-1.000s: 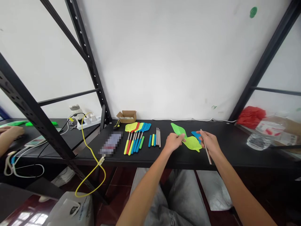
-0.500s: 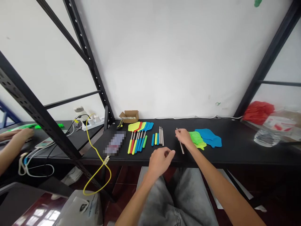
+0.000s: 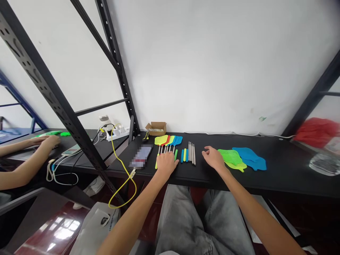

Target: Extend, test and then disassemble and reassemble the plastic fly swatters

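My left hand [image 3: 165, 164] lies palm down over the handles of a row of fly swatters [image 3: 161, 140], its thumb apart from the fingers. Their yellow, red and blue heads show beyond it, but most of the handles are hidden. Just right of that hand are a green handle tube [image 3: 176, 154] and a group of blue and yellow handle tubes [image 3: 185, 155]. Several metal rods [image 3: 191, 153] lie beside these. My right hand [image 3: 213, 158] is empty above the table, fingers apart, between the rods and the loose green swatter heads [image 3: 230, 157]. Blue swatter heads [image 3: 250, 158] lie further right.
A phone [image 3: 141, 156] on a yellow cable lies left of the swatters, with a small cardboard box [image 3: 156, 128] behind. Black shelf posts [image 3: 117, 67] frame the table [image 3: 281, 177]. At far left, another person's hands [image 3: 47, 141] work. A clear plastic container [image 3: 325, 163] stands at right.
The rod from my right hand now lies with the other rods, and that hand is empty. My left hand has moved left onto the swatter handles. The view has turned left.
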`<state>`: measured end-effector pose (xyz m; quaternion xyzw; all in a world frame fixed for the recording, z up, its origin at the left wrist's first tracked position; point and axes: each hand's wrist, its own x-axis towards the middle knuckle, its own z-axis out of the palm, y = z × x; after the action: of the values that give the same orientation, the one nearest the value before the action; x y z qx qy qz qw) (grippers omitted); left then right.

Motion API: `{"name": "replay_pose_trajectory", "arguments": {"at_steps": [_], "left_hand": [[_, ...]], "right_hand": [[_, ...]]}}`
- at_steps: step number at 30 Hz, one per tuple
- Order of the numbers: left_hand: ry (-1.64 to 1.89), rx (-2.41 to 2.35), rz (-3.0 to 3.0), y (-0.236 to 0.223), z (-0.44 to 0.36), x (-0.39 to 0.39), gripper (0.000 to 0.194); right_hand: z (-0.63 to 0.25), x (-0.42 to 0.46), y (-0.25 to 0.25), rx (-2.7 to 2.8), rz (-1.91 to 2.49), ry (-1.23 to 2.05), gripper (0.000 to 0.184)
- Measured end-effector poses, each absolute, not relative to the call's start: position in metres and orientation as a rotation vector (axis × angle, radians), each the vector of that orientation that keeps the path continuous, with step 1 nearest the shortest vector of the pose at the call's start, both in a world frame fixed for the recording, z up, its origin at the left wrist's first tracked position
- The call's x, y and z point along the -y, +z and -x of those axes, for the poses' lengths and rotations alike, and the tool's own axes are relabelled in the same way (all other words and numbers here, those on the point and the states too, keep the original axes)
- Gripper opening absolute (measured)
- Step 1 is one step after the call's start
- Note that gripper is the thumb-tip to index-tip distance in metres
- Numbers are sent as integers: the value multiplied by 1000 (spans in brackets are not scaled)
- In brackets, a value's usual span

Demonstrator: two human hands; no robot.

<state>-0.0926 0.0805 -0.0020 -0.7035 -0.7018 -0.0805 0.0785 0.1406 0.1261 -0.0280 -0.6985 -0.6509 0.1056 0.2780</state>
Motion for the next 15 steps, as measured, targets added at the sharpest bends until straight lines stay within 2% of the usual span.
{"name": "replay_pose_trajectory", "arguments": {"at_steps": [4,11,15], "left_hand": [[-227,2163,2131,1,87,-86,48],[-328,2060,2206,-9,75,-88,32],[-379,2025,2224,-16,61,-85,27]], "right_hand": [[-144,-120,-32,1733,1830,286,35],[-145,-111,-45,1676,1709,241,29],[-139,-104,-47,1760,1653,174,33]]}}
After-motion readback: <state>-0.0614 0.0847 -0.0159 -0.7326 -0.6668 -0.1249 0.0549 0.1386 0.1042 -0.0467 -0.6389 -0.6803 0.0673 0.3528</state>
